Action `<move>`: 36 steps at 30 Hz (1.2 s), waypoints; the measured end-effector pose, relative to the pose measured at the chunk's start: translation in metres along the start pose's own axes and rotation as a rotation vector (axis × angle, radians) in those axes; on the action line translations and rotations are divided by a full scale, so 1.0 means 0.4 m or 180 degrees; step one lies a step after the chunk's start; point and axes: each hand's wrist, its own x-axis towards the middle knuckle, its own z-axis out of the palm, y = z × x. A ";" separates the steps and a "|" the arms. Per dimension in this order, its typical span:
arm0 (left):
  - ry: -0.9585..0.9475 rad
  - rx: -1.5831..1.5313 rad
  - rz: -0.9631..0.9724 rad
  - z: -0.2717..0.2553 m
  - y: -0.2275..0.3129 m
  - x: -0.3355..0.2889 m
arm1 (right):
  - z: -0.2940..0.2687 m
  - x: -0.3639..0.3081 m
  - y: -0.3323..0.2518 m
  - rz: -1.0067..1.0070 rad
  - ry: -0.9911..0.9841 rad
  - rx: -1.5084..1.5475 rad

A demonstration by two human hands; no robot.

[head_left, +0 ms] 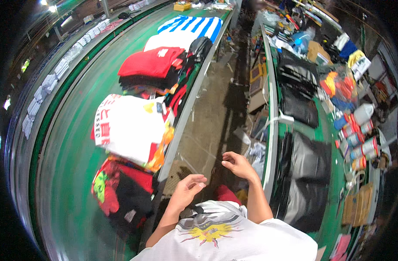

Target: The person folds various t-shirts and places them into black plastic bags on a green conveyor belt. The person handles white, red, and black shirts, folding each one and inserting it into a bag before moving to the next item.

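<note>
My left hand (186,190) hovers over the gap between two tables, its fingers stretched forward and nothing in them. Beside it, further right, my right hand (241,167) is also empty, thumb and fingers slightly apart. Nearest to the left hand, on the green table, lies a dark folded garment stack (136,195) with red and bright green prints. Beyond it is a white printed T-shirt (131,126) on top of another pile. Neither hand touches any garment.
Further along the green table (72,174) lie red folded garments (149,63) and blue-and-white striped cloth (192,27). On the right table are black plastic bags (310,174), cans (360,145), a white jug (364,113) and scissors (340,195). A metal table edge (194,100) borders the aisle.
</note>
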 end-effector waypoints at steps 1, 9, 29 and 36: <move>0.0097 -0.0002 -0.0092 0.020 0.023 0.061 | -0.053 0.071 0.000 -0.0121 0.0056 -0.0069; 0.0248 0.0162 0.0331 0.153 0.221 0.475 | -0.455 0.529 -0.019 -0.0598 0.0875 0.0479; 0.1723 0.1706 0.1179 -0.050 0.824 0.881 | -0.583 1.347 -0.317 -0.2641 -0.0674 0.0251; 0.2606 0.2941 0.0713 -0.490 0.928 1.248 | -0.583 1.622 -0.431 -0.2725 -0.0806 0.0636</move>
